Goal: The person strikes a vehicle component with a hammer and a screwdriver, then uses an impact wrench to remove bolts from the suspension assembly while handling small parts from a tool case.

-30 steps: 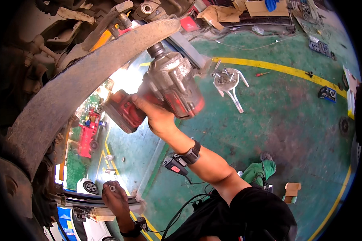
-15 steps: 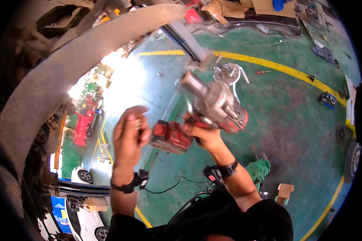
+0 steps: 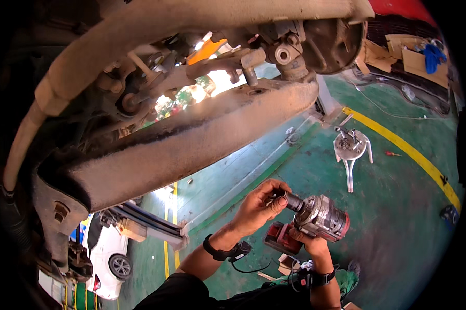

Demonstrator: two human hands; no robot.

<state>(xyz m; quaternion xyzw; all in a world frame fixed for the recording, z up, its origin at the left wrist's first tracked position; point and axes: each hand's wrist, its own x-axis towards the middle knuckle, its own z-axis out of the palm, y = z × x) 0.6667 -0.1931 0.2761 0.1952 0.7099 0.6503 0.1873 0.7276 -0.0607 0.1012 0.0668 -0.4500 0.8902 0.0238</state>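
My right hand (image 3: 310, 242) grips a cordless impact wrench (image 3: 319, 217) by its handle, below the grey metal head. Its red and black battery (image 3: 283, 237) points back toward my left forearm. A dark socket (image 3: 294, 201) sticks out from the wrench's front, toward the upper left. My left hand (image 3: 261, 206) has its thumb and fingers closed about the socket's open end. Whether a small part is between those fingers is hidden. Above them slants a rusty suspension arm (image 3: 202, 150) of a raised vehicle, with a bolt (image 3: 61, 211) in the bracket at its left end.
A white stool (image 3: 352, 147) bearing metal parts and tools stands at the right. A screwdriver (image 3: 393, 154) lies on the green floor beyond it. Cardboard (image 3: 424, 66) is piled at the far right. A white car (image 3: 106, 253) is parked at the lower left.
The view has swung, bringing the vehicle's underside across the upper part. My left hand, earlier apart from the wrench with a small piece in its fingers, has come to the socket's end.
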